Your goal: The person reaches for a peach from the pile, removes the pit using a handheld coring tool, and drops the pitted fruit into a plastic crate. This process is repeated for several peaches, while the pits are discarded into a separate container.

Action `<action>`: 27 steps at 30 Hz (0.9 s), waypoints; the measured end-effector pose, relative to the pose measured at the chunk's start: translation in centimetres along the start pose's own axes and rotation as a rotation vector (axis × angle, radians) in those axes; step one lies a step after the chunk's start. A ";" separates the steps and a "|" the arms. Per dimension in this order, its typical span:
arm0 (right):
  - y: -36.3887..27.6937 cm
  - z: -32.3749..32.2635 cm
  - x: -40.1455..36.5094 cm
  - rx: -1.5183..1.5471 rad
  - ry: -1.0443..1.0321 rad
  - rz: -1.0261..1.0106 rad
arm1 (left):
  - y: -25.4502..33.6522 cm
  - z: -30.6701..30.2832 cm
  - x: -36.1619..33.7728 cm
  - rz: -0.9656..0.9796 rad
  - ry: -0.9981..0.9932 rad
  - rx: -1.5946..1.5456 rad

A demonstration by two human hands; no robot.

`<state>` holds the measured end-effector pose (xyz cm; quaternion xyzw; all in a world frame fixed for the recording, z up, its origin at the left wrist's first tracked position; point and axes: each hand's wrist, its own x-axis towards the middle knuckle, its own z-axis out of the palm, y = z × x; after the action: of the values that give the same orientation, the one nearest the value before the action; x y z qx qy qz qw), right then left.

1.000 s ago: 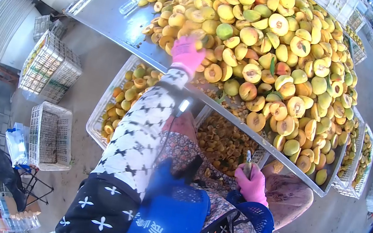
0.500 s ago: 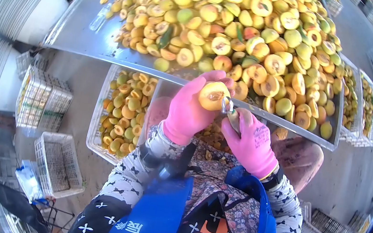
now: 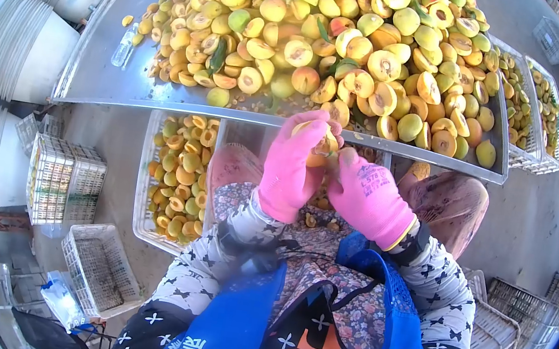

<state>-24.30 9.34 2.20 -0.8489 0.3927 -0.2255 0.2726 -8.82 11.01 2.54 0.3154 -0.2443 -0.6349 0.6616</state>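
The left hand [image 3: 288, 176] curls around a cut fruit [image 3: 319, 157] by the surface [image 3: 154, 93]'s near edge; the right hand [image 3: 371, 199] is closed beside it, any hold hidden.

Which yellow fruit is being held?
The fruit gripped in the left hand; the others lie on the metal tray or in crates.

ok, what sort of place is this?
Probably a fruit-processing shed: a metal table heaped with peach halves, a plastic crate of fruit below its edge, and more crates standing around the floor.
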 end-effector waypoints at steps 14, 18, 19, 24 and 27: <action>-1.2 1.7 -0.3 0.393 0.071 0.007 | 0.7 2.3 0.5 0.207 0.209 0.372; -0.4 2.1 -0.6 0.317 -0.004 0.045 | 1.0 -0.5 1.2 0.030 0.050 0.442; 0.0 2.6 -0.8 0.321 -0.001 0.030 | 1.2 -0.8 1.3 -0.103 0.046 0.411; -0.9 3.3 -0.5 0.282 0.048 0.078 | -0.3 1.1 0.9 0.061 0.263 0.320; -1.4 1.4 0.2 0.443 -0.180 0.259 | -0.2 1.7 0.5 0.124 0.278 0.347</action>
<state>-22.58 10.29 2.10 -0.7278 0.4132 -0.1927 0.5123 -10.16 10.36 3.53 0.4933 -0.2751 -0.4921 0.6625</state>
